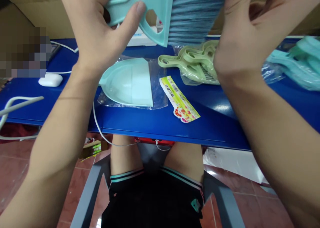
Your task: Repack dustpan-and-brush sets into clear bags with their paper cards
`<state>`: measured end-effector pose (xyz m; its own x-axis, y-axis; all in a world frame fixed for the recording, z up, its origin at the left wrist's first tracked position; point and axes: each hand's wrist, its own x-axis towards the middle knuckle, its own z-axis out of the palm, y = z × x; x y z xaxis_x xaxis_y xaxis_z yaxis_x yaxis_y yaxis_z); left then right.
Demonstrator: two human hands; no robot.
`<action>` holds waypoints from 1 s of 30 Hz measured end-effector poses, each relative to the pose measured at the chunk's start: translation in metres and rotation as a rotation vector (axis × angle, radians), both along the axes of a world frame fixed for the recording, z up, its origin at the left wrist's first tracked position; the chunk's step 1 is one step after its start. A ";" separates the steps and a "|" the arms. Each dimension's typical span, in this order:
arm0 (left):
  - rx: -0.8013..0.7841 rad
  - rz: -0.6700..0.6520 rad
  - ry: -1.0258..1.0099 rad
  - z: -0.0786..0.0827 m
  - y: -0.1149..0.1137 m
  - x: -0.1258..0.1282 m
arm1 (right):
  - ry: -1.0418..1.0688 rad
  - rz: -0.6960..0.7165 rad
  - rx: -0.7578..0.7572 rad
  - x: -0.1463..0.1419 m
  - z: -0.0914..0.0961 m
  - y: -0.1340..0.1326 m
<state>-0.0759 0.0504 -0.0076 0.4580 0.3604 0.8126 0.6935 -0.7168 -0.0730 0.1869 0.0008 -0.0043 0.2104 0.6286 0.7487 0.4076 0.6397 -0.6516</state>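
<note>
Overrunning the view's top: brush [186, 16]

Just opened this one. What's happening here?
The left hand holds up a turquoise brush by its handle, while the right hand is by the bristles; whether it touches them is unclear. On the blue table below, a matching dustpan lies on or in clear plastic, with a printed card to its right and plastic-wrapped green brushes beyond the card.
</note>
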 end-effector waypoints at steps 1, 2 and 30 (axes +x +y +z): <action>-0.012 -0.005 0.014 0.001 -0.001 0.001 | -0.012 -0.010 0.022 0.002 -0.001 0.002; -0.013 -0.005 0.016 0.001 -0.002 0.002 | -0.024 -0.021 0.034 0.003 -0.002 0.003; 0.017 0.037 0.064 0.001 0.002 -0.002 | -0.102 -0.118 -0.090 0.009 -0.006 0.005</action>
<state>-0.0782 0.0525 -0.0067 0.4954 0.3646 0.7884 0.7131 -0.6890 -0.1294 0.1954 0.0062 -0.0107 0.2126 0.6694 0.7119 0.5436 0.5244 -0.6554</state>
